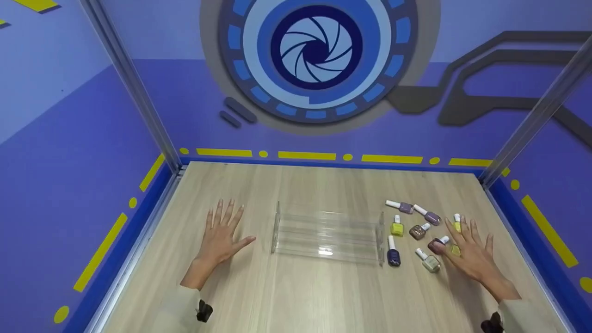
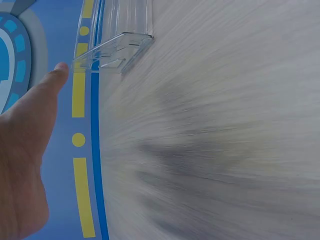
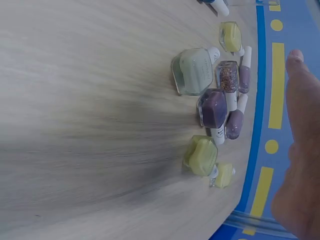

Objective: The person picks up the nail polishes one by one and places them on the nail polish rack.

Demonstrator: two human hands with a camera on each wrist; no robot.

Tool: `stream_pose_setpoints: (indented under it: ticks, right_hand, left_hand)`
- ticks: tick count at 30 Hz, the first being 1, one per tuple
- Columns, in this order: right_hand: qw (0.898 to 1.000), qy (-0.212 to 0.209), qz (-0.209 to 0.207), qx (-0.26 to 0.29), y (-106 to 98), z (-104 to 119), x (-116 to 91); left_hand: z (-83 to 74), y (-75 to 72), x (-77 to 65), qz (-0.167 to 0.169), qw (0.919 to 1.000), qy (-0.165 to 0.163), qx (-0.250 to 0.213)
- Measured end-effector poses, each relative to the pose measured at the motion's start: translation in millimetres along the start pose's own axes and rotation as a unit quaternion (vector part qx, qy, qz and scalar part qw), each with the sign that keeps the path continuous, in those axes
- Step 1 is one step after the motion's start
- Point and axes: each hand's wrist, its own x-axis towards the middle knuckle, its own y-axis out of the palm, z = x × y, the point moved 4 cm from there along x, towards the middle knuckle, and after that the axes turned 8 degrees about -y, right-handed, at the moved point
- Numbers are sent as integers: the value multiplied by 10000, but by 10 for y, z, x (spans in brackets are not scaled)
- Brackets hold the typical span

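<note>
My left hand is spread palm down with straight fingers, left of a clear acrylic stepped rack, and holds nothing. Over on the right, my right hand hovers with fingers spread above several nail polish bottles. Its thumb overlaps a plum bottle in the head view; two yellowish bottles are partly hidden under the fingers. Nearby lie a pale green bottle, a glittery brown one and two mauve ones. Closest to the rack are a navy bottle and a yellow bottle.
The light wooden table is bounded by blue-purple printed walls at the back and sides. Metal posts stand at its back corners. The rack sits mid-table between both hands.
</note>
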Motion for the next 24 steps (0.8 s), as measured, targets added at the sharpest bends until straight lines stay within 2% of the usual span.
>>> stream_pose_setpoints:
  ticks: [12, 24]
  right_hand:
    - [9998, 163, 58, 98, -24, -77, -129]
    - [9986, 453, 219, 190, -14, -190, -208]
  left_hand:
    - [10, 21, -70, -240, 9995, 153, -123]
    - [-55, 50, -53, 24, 9999, 131, 92]
